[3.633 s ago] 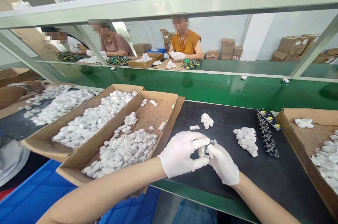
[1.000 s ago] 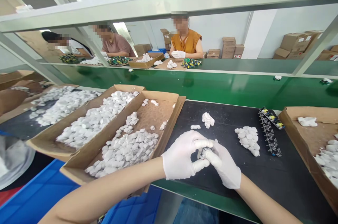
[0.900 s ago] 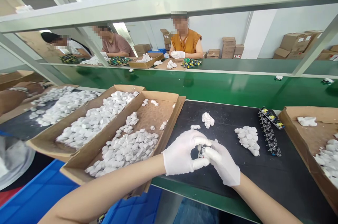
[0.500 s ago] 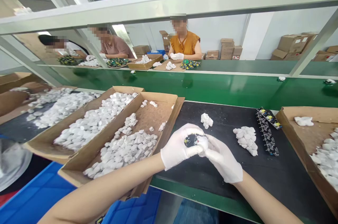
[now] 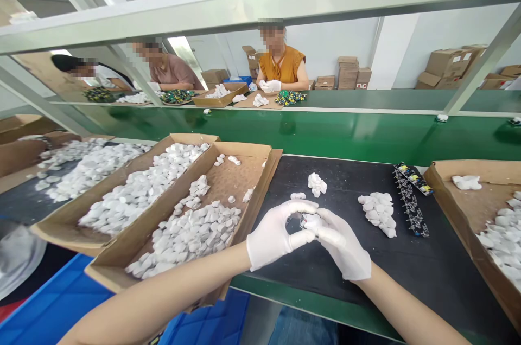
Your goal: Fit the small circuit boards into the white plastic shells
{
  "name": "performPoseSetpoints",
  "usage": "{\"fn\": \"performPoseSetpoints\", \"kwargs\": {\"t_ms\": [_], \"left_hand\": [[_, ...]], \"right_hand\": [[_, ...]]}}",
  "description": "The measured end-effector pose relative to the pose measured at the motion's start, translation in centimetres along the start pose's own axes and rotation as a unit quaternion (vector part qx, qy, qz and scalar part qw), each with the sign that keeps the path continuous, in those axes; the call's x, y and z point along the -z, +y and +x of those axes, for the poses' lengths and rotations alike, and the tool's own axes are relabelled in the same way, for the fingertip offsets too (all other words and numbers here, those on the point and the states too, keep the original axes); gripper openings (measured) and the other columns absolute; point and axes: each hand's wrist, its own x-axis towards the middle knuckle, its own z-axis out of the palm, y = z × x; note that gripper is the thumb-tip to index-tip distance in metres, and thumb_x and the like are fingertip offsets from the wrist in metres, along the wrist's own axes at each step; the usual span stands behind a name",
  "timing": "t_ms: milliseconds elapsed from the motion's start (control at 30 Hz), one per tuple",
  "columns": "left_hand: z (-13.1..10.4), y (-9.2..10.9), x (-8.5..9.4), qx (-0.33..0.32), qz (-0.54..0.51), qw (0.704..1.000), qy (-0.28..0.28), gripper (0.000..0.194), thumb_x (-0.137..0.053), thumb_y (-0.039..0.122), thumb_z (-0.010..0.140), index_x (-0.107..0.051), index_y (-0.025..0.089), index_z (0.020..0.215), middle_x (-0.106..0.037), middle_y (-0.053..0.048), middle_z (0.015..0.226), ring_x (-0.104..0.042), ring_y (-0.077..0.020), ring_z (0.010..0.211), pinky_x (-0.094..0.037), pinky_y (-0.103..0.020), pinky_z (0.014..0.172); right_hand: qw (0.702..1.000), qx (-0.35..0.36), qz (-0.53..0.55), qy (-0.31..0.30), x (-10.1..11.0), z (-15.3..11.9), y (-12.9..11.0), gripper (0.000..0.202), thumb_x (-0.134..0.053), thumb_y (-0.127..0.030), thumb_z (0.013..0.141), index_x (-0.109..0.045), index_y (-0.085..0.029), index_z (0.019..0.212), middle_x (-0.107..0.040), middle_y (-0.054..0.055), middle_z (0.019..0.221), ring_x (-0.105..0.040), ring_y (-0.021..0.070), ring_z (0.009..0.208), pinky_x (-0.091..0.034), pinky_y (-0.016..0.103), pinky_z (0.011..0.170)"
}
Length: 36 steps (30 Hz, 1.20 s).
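Observation:
In white gloves, my left hand [image 5: 277, 234] and my right hand [image 5: 345, 244] meet over the black mat, fingers curled round one small piece. Between the fingertips shows a white lump [image 5: 311, 222] with a bit of dark circuit board at its left side; most of the board is hidden by the gloves. Just beyond my left fingers lies a small white piece [image 5: 298, 196]. Behind it is a little white cluster [image 5: 317, 185]. To the right of my right hand sit a pile of white lumps [image 5: 377, 213] and dark strips of circuit boards [image 5: 410, 206] with yellow parts.
Cardboard trays [image 5: 256, 193] of white pieces stand at the left, another cardboard tray [image 5: 451, 209] at the right. A green conveyor belt [image 5: 325, 133] runs behind the mat, carrying a few small boards. Across it, co-workers sit under a metal frame [image 5: 244, 3]. Blue bins [image 5: 52, 296] are below left.
My fingers have closed further over the circuit board, so less of it shows. A small white piece is now visible beyond my left hand. Boards on the belt have shifted right.

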Motion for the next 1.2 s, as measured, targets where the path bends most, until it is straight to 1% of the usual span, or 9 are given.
{"fn": "performPoseSetpoints", "kwargs": {"t_ms": [133,300,467,633,767,867,967,1100,1200], "left_hand": [[-0.4,0.2,-0.1,-0.049,0.019,0.999,0.003,0.029,-0.069,0.021,0.068,-0.060,0.017,0.096,-0.063,-0.011,0.111,-0.056,-0.0254,0.108,-0.043,-0.043,0.095],[-0.8,0.7,0.2,-0.142,0.079,0.987,-0.002,0.036,-0.068,0.019,0.067,-0.056,0.020,0.101,-0.061,-0.010,0.113,-0.059,-0.0237,0.104,-0.046,-0.041,0.090],[-0.6,0.3,0.4,-0.177,0.160,0.971,-0.012,0.062,-0.077,0.038,0.057,-0.052,0.022,0.112,-0.055,-0.012,0.121,-0.053,-0.0297,0.112,-0.041,-0.046,0.095],[-0.5,0.3,0.3,-0.177,0.084,0.980,-0.021,0.051,-0.072,0.032,0.067,-0.053,0.024,0.114,-0.055,-0.011,0.119,-0.054,-0.0266,0.110,-0.043,-0.042,0.094],[-0.6,0.5,0.3,-0.153,-0.014,0.988,-0.020,0.045,-0.069,0.045,0.070,-0.058,0.022,0.106,-0.055,-0.012,0.117,-0.055,-0.0272,0.107,-0.043,-0.042,0.092],[-0.8,0.5,0.1,-0.107,-0.057,0.992,-0.022,0.047,-0.066,0.054,0.068,-0.062,0.022,0.103,-0.056,-0.011,0.114,-0.054,-0.0282,0.106,-0.042,-0.043,0.092],[-1.0,0.3,-0.4,-0.071,-0.052,0.996,-0.018,0.047,-0.069,0.051,0.067,-0.062,0.021,0.102,-0.058,-0.010,0.110,-0.055,-0.0277,0.102,-0.044,-0.041,0.088],[-1.2,-0.1,-1.0,-0.033,-0.027,0.999,-0.008,0.043,-0.072,0.040,0.065,-0.058,0.020,0.101,-0.055,-0.010,0.109,-0.055,-0.0273,0.100,-0.047,-0.039,0.080],[-1.1,-0.2,-1.0,-0.046,-0.026,0.998,-0.026,0.054,-0.078,0.037,0.057,-0.052,0.020,0.102,-0.050,-0.012,0.119,-0.055,-0.0281,0.102,-0.047,-0.042,0.084]], "right_hand": [[0.999,0.022,-0.033,-0.012,0.6,0.0,0.4,0.022,-0.070,-0.030,0.068,-0.064,-0.016,0.085,-0.063,0.003,0.081,-0.057,0.0194,0.081,-0.042,0.035,0.076],[0.998,0.027,-0.055,-0.027,0.6,-0.5,0.0,0.026,-0.072,-0.031,0.065,-0.061,-0.016,0.083,-0.061,0.001,0.073,-0.057,0.0174,0.071,-0.043,0.033,0.067],[0.996,0.038,-0.074,-0.022,-0.1,-0.8,-0.6,0.028,-0.070,-0.028,0.065,-0.054,-0.020,0.086,-0.057,-0.002,0.074,-0.055,0.0155,0.070,-0.044,0.032,0.067],[0.993,0.061,-0.023,-0.093,0.1,-0.7,-0.3,0.035,-0.073,-0.035,0.064,-0.049,-0.021,0.087,-0.054,-0.001,0.076,-0.053,0.0154,0.072,-0.043,0.033,0.068],[0.984,0.055,0.051,-0.163,0.4,-0.8,-0.2,0.043,-0.061,-0.050,0.073,-0.052,-0.017,0.100,-0.054,0.002,0.078,-0.050,0.0148,0.068,-0.041,0.033,0.068],[0.986,0.060,0.012,-0.155,0.2,-0.8,-0.3,0.033,-0.061,-0.045,0.075,-0.056,-0.017,0.093,-0.053,0.003,0.083,-0.049,0.0159,0.075,-0.040,0.031,0.069],[0.988,0.065,-0.012,-0.141,-0.2,-0.7,-0.2,0.026,-0.060,-0.043,0.077,-0.057,-0.017,0.078,-0.052,0.003,0.082,-0.047,0.0163,0.079,-0.038,0.031,0.074],[0.986,0.058,0.043,-0.153,-0.4,-0.7,0.4,0.032,-0.058,-0.049,0.077,-0.057,-0.017,0.072,-0.055,0.005,0.084,-0.047,0.0177,0.081,-0.038,0.033,0.078],[0.981,0.033,0.096,-0.163,-0.4,-0.7,1.0,0.035,-0.059,-0.051,0.075,-0.058,-0.017,0.070,-0.056,0.006,0.086,-0.049,0.0186,0.082,-0.040,0.033,0.077]]}}
